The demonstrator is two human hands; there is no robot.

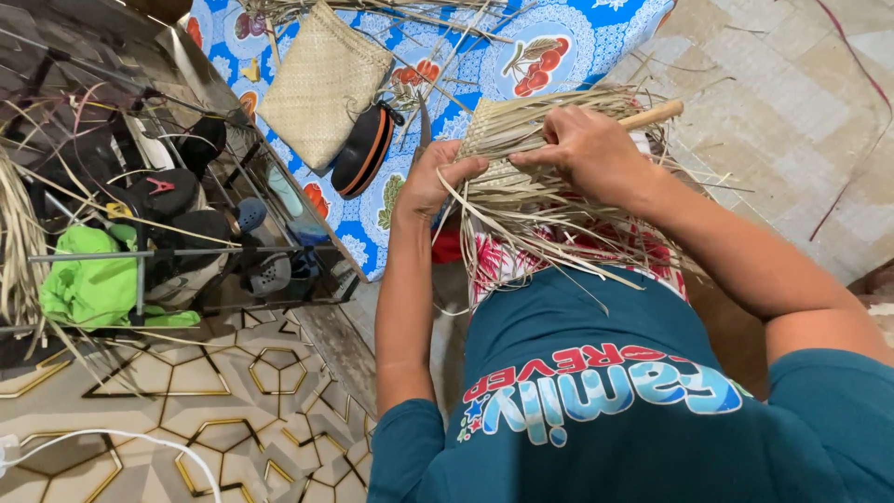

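A half-woven piece of pale dried leaf strips (521, 177) rests on my lap, with long loose strands fanning out over my red patterned skirt. My left hand (433, 177) grips the left edge of the weave, fingers curled over the strips. At the top of the piece my right hand (587, 149) pinches strands, beside a wooden stick (656, 115) that pokes out to the right.
A finished woven pouch (321, 84) and a round black case (363, 149) lie on a blue fruit-printed cloth (549, 51). A metal rack with shoes (177, 224) and a green cloth stands at left. A white cable (112, 442) crosses the patterned floor.
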